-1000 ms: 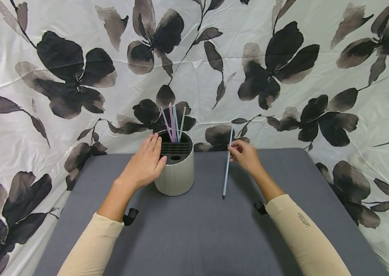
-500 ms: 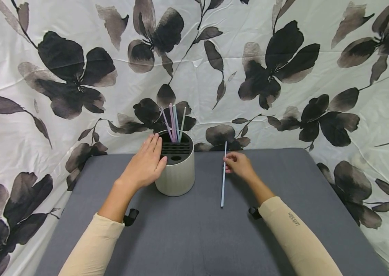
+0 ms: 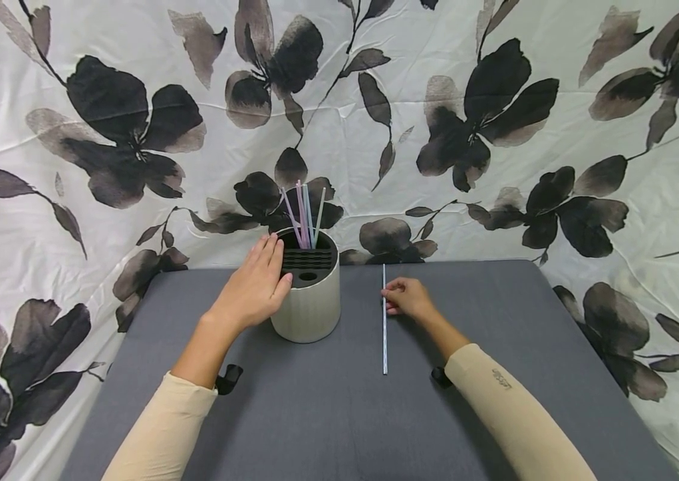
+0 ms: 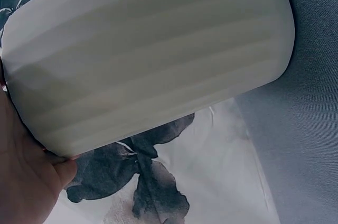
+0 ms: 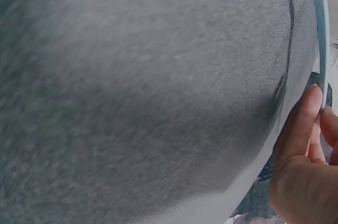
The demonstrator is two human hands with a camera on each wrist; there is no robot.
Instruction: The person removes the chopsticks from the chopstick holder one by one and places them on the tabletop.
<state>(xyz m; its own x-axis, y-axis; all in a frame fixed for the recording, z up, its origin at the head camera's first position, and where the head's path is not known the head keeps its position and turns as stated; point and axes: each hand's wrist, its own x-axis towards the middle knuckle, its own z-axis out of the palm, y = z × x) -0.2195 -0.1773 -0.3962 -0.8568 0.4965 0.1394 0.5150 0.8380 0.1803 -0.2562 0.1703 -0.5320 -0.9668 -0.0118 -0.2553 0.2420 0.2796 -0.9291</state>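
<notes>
A cream ribbed cylindrical holder (image 3: 308, 319) with a dark slotted top stands near the back of the table. My left hand (image 3: 249, 284) rests against its left rim, fingers straight and thumb at the front edge; the left wrist view shows the holder's wall (image 4: 148, 60) close up. Several pastel straws (image 3: 303, 217) in pink, blue and pale green stick up from its back compartment. To the right of the holder, my right hand (image 3: 407, 297) pinches a light blue straw (image 3: 384, 341) between thumb and fingers. That straw points lengthwise toward me, and its shadow falls on the cloth in the right wrist view.
Dark grey cloth covers the table (image 3: 339, 414), whose back edge runs just behind the holder. A white floral curtain (image 3: 339, 120) hangs behind and beside it. The holder's top also has a round hole (image 3: 307, 276) at the front.
My right hand has moved left and toward me with the light blue straw, which now lies straighter in line with the view. My left hand and the holder have stayed in place.
</notes>
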